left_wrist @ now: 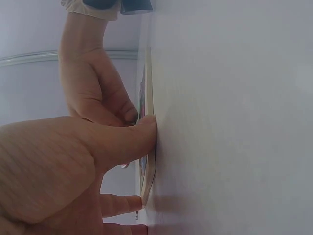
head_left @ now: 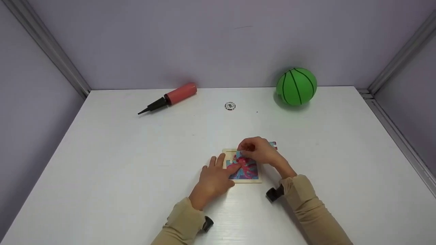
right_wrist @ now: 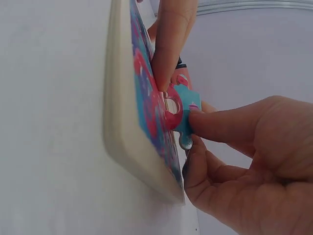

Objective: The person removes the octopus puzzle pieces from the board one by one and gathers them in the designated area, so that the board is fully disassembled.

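A small wooden puzzle board (head_left: 253, 180) with a pink and blue picture lies on the white table (head_left: 136, 163). My left hand (head_left: 224, 165) lies flat at the board's left edge, with one straight finger (right_wrist: 168, 39) pressing on the picture. My right hand (head_left: 247, 149) hovers over the board's far part and pinches a blue and pink puzzle piece (right_wrist: 182, 110) between thumb and fingers. The piece stands tilted against the picture. Edge-on, the board (left_wrist: 148, 161) has my left thumb (left_wrist: 127, 139) touching it. A loose piece (head_left: 273, 145) lies just behind my right hand.
A red hand pump (head_left: 170, 97) with a black nozzle lies at the back left. A green ball (head_left: 296, 86) sits at the back right by the wall. A small round marker (head_left: 230, 106) is on the table's far middle. Walls close three sides.
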Tool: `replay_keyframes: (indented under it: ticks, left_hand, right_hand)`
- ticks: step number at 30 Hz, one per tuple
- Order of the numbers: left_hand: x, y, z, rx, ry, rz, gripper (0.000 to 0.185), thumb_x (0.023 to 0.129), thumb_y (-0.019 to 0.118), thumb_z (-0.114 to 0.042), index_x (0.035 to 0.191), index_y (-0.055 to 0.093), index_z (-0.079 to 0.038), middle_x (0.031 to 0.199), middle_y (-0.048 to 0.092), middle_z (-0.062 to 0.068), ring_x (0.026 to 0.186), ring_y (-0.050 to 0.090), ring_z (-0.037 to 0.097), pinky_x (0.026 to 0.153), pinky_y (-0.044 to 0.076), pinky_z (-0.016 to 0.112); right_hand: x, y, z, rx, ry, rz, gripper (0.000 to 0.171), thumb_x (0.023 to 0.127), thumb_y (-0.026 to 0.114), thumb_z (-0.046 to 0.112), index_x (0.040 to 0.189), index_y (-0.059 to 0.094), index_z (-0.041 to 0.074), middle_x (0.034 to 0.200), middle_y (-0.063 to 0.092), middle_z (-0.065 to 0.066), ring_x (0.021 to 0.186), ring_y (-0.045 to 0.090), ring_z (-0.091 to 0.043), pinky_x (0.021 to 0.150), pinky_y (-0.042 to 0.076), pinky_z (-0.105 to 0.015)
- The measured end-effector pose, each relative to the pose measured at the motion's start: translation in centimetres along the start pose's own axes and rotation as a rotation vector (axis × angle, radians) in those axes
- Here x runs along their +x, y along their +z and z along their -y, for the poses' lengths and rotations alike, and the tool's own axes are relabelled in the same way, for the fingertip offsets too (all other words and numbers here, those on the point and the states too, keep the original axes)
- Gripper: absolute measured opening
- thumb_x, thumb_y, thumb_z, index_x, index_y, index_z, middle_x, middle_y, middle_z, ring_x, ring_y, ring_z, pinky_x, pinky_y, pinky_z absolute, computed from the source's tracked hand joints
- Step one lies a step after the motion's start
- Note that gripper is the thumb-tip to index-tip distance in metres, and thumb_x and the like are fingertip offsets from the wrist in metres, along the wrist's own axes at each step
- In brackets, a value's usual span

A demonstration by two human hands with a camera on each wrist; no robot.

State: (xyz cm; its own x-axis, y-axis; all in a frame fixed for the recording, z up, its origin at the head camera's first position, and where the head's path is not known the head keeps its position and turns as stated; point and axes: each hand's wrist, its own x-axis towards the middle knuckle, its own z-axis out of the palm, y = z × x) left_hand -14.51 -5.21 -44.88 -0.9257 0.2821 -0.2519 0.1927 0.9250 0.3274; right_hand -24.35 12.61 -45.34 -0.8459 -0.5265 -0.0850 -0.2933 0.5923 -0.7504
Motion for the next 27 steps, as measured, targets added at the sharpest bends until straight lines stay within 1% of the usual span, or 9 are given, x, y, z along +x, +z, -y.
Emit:
replay_keyframes:
  ticks: [3,6,10,13,15,19,23,27]
  left_hand:
    - [0.0,0.0,0.0,0.002,0.007,-0.004,0.053,0.091,0.061,-0.028,0.142,0.047,-0.033,0.153,0.025,0.015,0.138,0.024,0.039,0.101,0.033,0.058]
    - [-0.1,0.0,0.0,-0.007,-0.001,0.007,0.053,0.092,0.061,-0.029,0.143,0.047,-0.032,0.154,0.024,0.015,0.139,0.023,0.041,0.102,0.031,0.059]
    - [0.0,-0.1,0.0,-0.018,-0.010,0.022,0.053,0.091,0.061,-0.028,0.143,0.047,-0.031,0.155,0.023,0.016,0.139,0.022,0.043,0.103,0.030,0.060]
    - [0.0,-0.1,0.0,-0.019,-0.004,0.022,0.054,0.091,0.061,-0.028,0.143,0.047,-0.031,0.155,0.023,0.016,0.139,0.022,0.044,0.103,0.030,0.061]
    - [0.1,-0.1,0.0,-0.016,-0.002,0.020,0.054,0.091,0.062,-0.028,0.143,0.047,-0.031,0.154,0.023,0.017,0.139,0.023,0.044,0.103,0.030,0.061]
    - [0.1,0.0,0.0,-0.005,-0.001,0.011,0.052,0.091,0.062,-0.029,0.142,0.048,-0.030,0.154,0.024,0.017,0.139,0.023,0.043,0.103,0.031,0.061]
    - [0.1,0.1,0.0,0.002,-0.007,0.002,0.052,0.091,0.063,-0.030,0.141,0.049,-0.030,0.153,0.025,0.017,0.139,0.024,0.043,0.103,0.031,0.060]
    - [0.1,0.1,0.0,0.003,-0.010,-0.002,0.053,0.090,0.064,-0.029,0.141,0.048,-0.030,0.153,0.026,0.017,0.139,0.024,0.042,0.103,0.031,0.060]
  right_hand:
    - [0.0,0.1,0.0,-0.010,-0.008,-0.002,0.011,0.089,0.065,0.005,0.096,0.071,0.010,0.084,0.063,-0.001,0.074,0.051,-0.017,0.072,0.044,-0.032]
    - [0.0,0.1,0.0,0.004,-0.024,-0.010,0.012,0.089,0.065,0.006,0.097,0.071,0.010,0.085,0.064,-0.001,0.074,0.051,-0.017,0.071,0.045,-0.031]
    - [0.0,-0.1,0.0,0.084,-0.023,-0.045,0.012,0.088,0.064,0.006,0.097,0.072,0.009,0.084,0.063,-0.002,0.074,0.051,-0.017,0.070,0.045,-0.030]
    - [-0.1,-0.3,0.0,0.154,-0.003,-0.068,0.013,0.089,0.065,0.009,0.099,0.071,0.007,0.083,0.061,-0.005,0.074,0.050,-0.018,0.068,0.045,-0.030]
    - [-0.1,-0.4,-0.1,0.180,0.012,-0.075,0.013,0.089,0.065,0.010,0.100,0.071,0.007,0.083,0.061,-0.005,0.075,0.051,-0.018,0.067,0.044,-0.030]
    - [-0.2,-0.6,-0.2,0.230,0.011,-0.083,0.015,0.089,0.066,0.011,0.102,0.071,0.004,0.084,0.062,-0.007,0.075,0.051,-0.018,0.067,0.045,-0.028]
    - [-0.3,-1.2,-0.2,0.289,0.019,-0.090,0.016,0.089,0.066,0.010,0.103,0.071,0.002,0.087,0.063,-0.008,0.076,0.053,-0.018,0.069,0.049,-0.026]
    - [-0.5,-1.8,-0.3,0.357,0.053,-0.082,0.018,0.090,0.064,0.009,0.106,0.070,0.002,0.090,0.063,-0.009,0.079,0.058,-0.019,0.075,0.054,-0.031]
